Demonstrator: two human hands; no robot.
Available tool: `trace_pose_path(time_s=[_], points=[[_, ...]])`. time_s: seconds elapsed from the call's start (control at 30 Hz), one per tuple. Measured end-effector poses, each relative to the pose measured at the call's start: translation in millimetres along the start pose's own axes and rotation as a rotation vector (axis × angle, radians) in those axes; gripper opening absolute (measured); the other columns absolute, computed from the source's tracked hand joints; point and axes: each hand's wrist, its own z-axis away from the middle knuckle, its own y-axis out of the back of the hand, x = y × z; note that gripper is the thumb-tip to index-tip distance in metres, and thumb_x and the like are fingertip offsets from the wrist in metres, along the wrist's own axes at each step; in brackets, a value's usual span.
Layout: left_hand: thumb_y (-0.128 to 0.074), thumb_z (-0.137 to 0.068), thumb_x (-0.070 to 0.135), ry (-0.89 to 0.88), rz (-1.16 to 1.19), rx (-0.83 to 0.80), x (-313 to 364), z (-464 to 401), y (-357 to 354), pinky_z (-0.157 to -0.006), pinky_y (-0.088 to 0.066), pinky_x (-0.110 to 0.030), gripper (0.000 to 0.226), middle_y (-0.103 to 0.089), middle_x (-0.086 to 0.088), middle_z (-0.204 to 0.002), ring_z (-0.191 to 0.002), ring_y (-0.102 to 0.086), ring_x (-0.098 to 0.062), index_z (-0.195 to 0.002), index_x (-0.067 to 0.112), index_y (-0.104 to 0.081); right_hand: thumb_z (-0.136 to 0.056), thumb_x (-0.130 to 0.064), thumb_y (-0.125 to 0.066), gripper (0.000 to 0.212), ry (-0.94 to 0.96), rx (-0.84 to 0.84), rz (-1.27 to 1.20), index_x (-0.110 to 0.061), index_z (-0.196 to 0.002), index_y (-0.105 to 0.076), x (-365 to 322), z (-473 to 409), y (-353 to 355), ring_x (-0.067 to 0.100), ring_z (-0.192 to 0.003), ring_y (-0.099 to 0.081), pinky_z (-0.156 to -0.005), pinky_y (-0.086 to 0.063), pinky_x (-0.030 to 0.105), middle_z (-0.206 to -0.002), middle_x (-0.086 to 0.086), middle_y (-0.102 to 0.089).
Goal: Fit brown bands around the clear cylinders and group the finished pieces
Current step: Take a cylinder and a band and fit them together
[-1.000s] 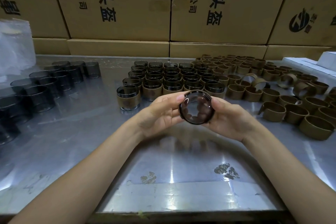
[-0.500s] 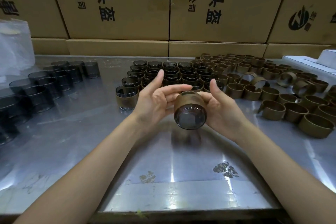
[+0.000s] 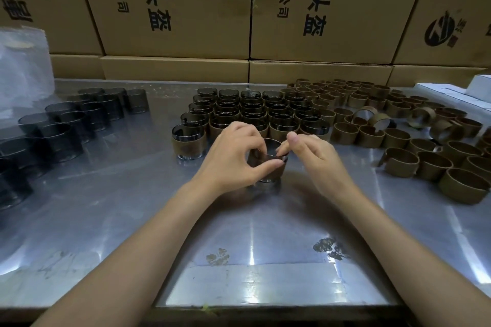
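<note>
Both hands' fingers (image 3: 261,166) curled round banded cylinder (image 3: 271,164) on table (image 3: 132,220).

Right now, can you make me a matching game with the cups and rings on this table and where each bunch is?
Things:
1. bare clear cylinders
2. empty brown bands
3. finished banded cylinders
4. cylinder being banded

Places:
A. between the left hand and right hand
B. left side of the metal table
C. right side of the table
D. middle, grouped in rows behind the hands

Pairs: 1-B, 2-C, 3-D, 4-A
</note>
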Motion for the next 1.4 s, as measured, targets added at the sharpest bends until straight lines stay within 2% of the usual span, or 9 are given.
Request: trace_pose_path(time_s=[0.1,0.37,0.5,0.67,0.87,0.97,1.17,1.33,1.4], points=[[-0.076,-0.077,0.043,0.044,0.010,-0.016,-7,1,2,-0.087,-0.043,-0.040,0.027,-0.062,0.006,-0.084,-0.098,-0.050,-0.018,-0.072,0.018,-0.065,-0.092,-0.056,-0.036,0.039,0.005,-0.007,-0.037,-0.031,-0.088,-0.066,2,0,-2,0.008,-0.101,-0.059,-0.092,-0.045,0.034,-0.093,-0.015,-0.067],[-0.078,-0.076,0.035,0.175,0.032,-0.049,-20,0,17,-0.103,-0.034,-0.049,0.015,-0.066,0.009,-0.088,-0.102,-0.054,-0.017,-0.076,0.026,-0.066,-0.090,-0.062,-0.034,0.040,-0.067,0.030,-0.077,-0.034,-0.091,-0.061,8,-2,2,-0.005,-0.086,-0.058,-0.073,-0.039,0.008,-0.089,-0.027,-0.063],[-0.076,-0.079,0.031,0.247,-0.033,-0.057,-30,1,29,-0.113,-0.020,-0.055,0.021,-0.062,0.017,-0.083,-0.102,-0.055,-0.015,-0.072,0.039,-0.057,-0.084,-0.062,-0.030,0.048,-0.121,0.009,-0.091,-0.027,-0.095,-0.062,12,-3,2,-0.003,-0.073,-0.059,-0.069,-0.042,0.013,-0.093,-0.015,-0.064],[-0.073,-0.083,0.025,0.276,-0.111,-0.042,-39,2,37,-0.115,-0.007,-0.048,0.014,-0.065,0.014,-0.089,-0.108,-0.053,-0.016,-0.081,0.035,-0.064,-0.084,-0.062,-0.030,0.041,-0.126,-0.048,-0.063,-0.034,-0.094,-0.058,14,-4,-3,0.002,-0.070,-0.059,-0.074,-0.046,0.025,-0.091,-0.013,-0.065],[-0.072,-0.082,0.025,0.297,-0.187,-0.052,-46,4,44,-0.115,-0.015,-0.052,0.016,-0.059,0.016,-0.083,-0.101,-0.054,-0.016,-0.079,0.035,-0.060,-0.083,-0.064,-0.029,0.043,-0.134,-0.052,-0.048,-0.033,-0.095,-0.057,16,-5,-1,0.002,-0.070,-0.060,-0.076,-0.050,0.031,-0.090,-0.012,-0.065],[-0.071,-0.079,0.026,0.264,-0.179,-0.014,-48,6,41,-0.109,-0.029,-0.049,0.015,-0.057,0.010,-0.095,-0.105,-0.052,-0.020,-0.085,0.030,-0.059,-0.082,-0.065,-0.030,0.048,-0.144,-0.067,-0.037,-0.029,-0.097,-0.058,16,-4,-2,0.003,-0.071,-0.060,-0.079,-0.052,0.038,-0.091,-0.010,-0.065],[-0.072,-0.072,0.057,0.340,-0.298,-0.022,-57,10,32,-0.111,-0.028,-0.043,0.081,-0.036,0.000,-0.139,-0.130,-0.030,-0.023,-0.138,0.021,-0.043,-0.080,-0.067,-0.029,0.054,-0.160,-0.082,-0.042,-0.026,-0.099,-0.058,14,-3,-2,0.006,-0.071,-0.061,-0.081,-0.051,0.040,-0.093,-0.009,-0.065],[-0.063,-0.081,0.057,0.279,-0.302,-0.035,-58,12,26,-0.114,-0.023,-0.047,0.074,-0.038,0.000,-0.138,-0.130,-0.034,-0.019,-0.141,0.021,-0.040,-0.077,-0.069,-0.030,0.058,-0.176,-0.123,-0.031,-0.024,-0.100,-0.058,12,-2,-6,0.003,-0.068,-0.061,-0.079,-0.049,0.033,-0.093,-0.008,-0.066],[-0.053,-0.087,0.058,0.252,-0.241,0.087,-58,9,28,-0.107,-0.031,-0.041,0.062,-0.046,-0.001,-0.130,-0.122,-0.040,-0.017,-0.135,0.020,-0.048,-0.076,-0.070,-0.032,0.057,-0.174,-0.139,-0.031,-0.025,-0.098,-0.058,11,-1,-7,0.003,-0.068,-0.061,-0.077,-0.049,0.030,-0.091,-0.009,-0.066]])
